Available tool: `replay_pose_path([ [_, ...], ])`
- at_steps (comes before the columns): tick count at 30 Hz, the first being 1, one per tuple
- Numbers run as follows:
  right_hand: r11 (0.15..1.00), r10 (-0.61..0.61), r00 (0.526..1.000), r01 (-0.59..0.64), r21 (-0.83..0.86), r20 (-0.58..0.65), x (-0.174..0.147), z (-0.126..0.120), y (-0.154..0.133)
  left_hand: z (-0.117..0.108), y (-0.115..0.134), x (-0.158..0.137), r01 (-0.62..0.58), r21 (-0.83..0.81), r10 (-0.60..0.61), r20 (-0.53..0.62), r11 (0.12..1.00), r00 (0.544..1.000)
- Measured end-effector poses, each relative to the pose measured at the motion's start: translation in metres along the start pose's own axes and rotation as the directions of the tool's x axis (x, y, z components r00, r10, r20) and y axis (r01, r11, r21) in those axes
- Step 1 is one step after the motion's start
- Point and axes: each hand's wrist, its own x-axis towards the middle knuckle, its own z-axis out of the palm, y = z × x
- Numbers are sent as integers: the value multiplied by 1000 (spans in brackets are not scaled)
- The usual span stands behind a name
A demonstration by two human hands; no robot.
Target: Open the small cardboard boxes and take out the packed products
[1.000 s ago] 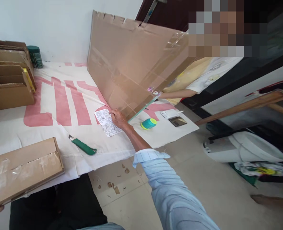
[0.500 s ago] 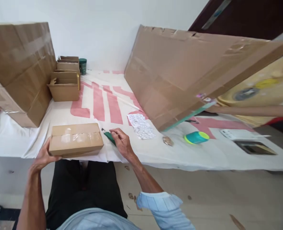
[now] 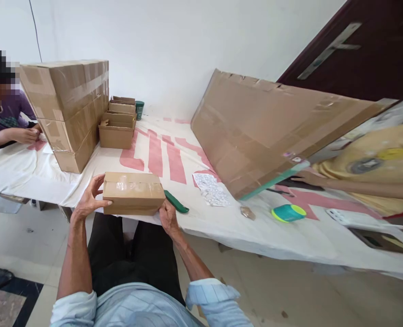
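Note:
A closed cardboard box [image 3: 133, 193] with clear tape along its top seam is held at the table's front edge. My left hand [image 3: 90, 200] grips its left end, thumb on the front face and fingers behind. At the right end, my right hand [image 3: 169, 215] has its fingers curled against the lower corner, part of them hidden by the box. Just beyond that hand lies a green-handled utility knife [image 3: 176, 202] on the cloth, its tip end hidden behind the box. A printed paper sheet [image 3: 212, 189] lies farther right.
Taped cartons [image 3: 73, 113] stand stacked at the left, beside small open boxes [image 3: 117, 135] and a green tub [image 3: 139, 110]. A large cardboard panel [image 3: 256, 131] leans at the right. A teal-and-yellow cup [image 3: 288, 212] lies on the tablecloth [image 3: 194, 218]. People sit at both sides.
My right hand has let go of the green knife and moved onto the box's right end. The box is now tilted up, its front face showing more. The view has swung left.

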Motion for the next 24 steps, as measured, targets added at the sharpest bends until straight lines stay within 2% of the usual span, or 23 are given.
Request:
replay_pose_path([
  [8, 1000, -10, 999, 9, -22, -50, -1, 6, 7, 3, -8, -7, -13, -41, 11, -43, 999, 999],
  [24, 1000, -6, 998, 4, -31, -56, -3, 7, 12, 3, -1, -12, -4, 136, 11, -54, 991, 998],
])
